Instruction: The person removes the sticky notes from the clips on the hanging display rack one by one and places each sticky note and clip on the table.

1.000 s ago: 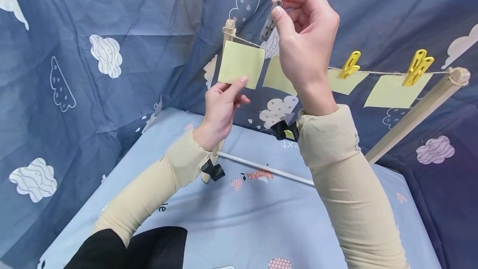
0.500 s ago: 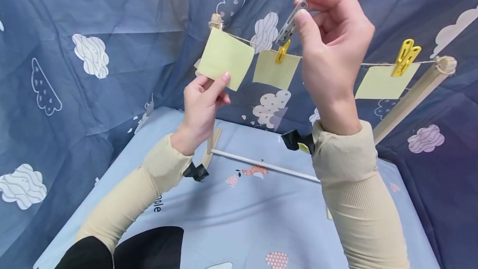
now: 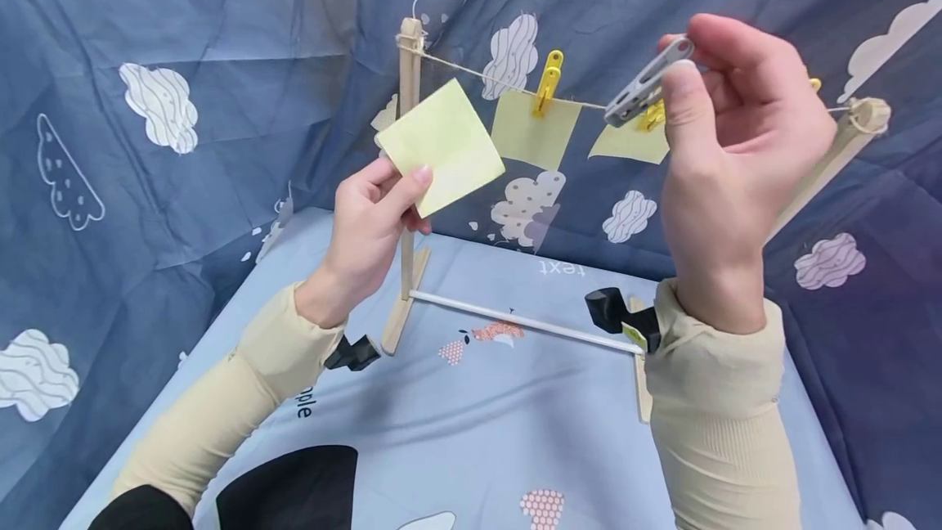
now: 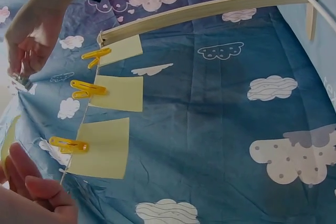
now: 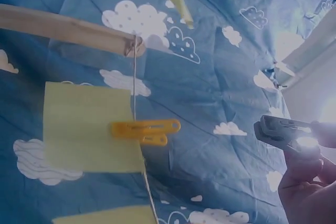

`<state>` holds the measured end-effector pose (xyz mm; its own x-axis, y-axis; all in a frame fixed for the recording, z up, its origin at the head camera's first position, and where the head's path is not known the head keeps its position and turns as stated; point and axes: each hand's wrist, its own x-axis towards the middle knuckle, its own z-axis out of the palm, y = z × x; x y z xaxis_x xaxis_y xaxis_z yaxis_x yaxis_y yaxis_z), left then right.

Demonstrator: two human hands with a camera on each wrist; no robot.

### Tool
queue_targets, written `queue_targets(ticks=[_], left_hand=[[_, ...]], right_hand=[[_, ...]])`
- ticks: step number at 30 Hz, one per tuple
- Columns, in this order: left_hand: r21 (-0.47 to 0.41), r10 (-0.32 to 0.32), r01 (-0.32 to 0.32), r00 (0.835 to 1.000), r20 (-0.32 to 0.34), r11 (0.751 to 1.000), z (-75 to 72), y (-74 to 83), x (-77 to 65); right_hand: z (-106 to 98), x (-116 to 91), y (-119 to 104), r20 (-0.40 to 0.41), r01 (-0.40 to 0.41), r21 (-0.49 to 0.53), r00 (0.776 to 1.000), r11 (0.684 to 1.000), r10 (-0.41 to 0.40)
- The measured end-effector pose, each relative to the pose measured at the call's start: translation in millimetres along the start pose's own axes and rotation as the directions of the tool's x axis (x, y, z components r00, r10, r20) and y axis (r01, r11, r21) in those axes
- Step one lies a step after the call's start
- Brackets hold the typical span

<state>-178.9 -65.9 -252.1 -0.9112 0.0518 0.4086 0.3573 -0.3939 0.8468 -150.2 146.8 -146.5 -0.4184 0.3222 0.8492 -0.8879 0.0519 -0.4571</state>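
My left hand (image 3: 364, 227) pinches a yellow sticky note (image 3: 445, 150) at its lower-left edge, thumb in front. The note is turned corner-up and overlaps the left post in the head view. A grey clothespin (image 3: 642, 88) sits between thumb and fingers of my right hand (image 3: 739, 162), raised in front of the string's right part. Three more sticky notes hang from the string (image 4: 82, 121), each under a yellow clothespin (image 4: 71, 144): a near note (image 4: 105, 150), a middle note (image 4: 119, 94) and a far note (image 4: 123, 51). In the head view my right hand hides the far one.
The string runs between a left wooden post (image 3: 409, 88) and a right wooden post (image 3: 824, 162). A white rod (image 3: 522, 321) joins their feet low down. Light blue printed cloth (image 3: 471, 424) lies beneath, and a dark blue cloud-patterned curtain (image 3: 243, 129) stands behind.
My right hand has moved right and down with the grey clothespin. My left hand has shifted left and slightly down, and its sticky note has turned corner-up, away from the string.
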Motion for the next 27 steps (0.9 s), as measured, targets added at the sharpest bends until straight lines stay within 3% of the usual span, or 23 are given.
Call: queue_targets(ticks=[6, 18, 23, 27], left_hand=[[0.041, -0.08, 0.078, 0.995, 0.052, 0.996, -7.6, -6.5, -4.2], [0.155, -0.09, 0.069, 0.986, 0.137, 0.986, -22.4, -20.1, -11.5], [0.229, -0.1, 0.066, 0.985, 0.14, 0.971, -28.0, -28.5, -13.2], [0.315, -0.137, 0.083, 0.979, 0.152, 0.946, -33.5, -37.2, -15.3]], right_hand=[[-18.0, -6.5, 3.8, -0.043, -0.05, 0.01, 0.998, 0.999, 0.05], [-57.3, -21.3, 9.2, -0.097, -0.087, -0.03, 0.992, 0.996, 0.083], [-70.6, -24.7, 11.7, -0.112, -0.102, 0.003, 0.988, 0.995, 0.102], [-79.4, -27.2, 13.7, -0.122, -0.11, 0.018, 0.986, 0.994, 0.111]])
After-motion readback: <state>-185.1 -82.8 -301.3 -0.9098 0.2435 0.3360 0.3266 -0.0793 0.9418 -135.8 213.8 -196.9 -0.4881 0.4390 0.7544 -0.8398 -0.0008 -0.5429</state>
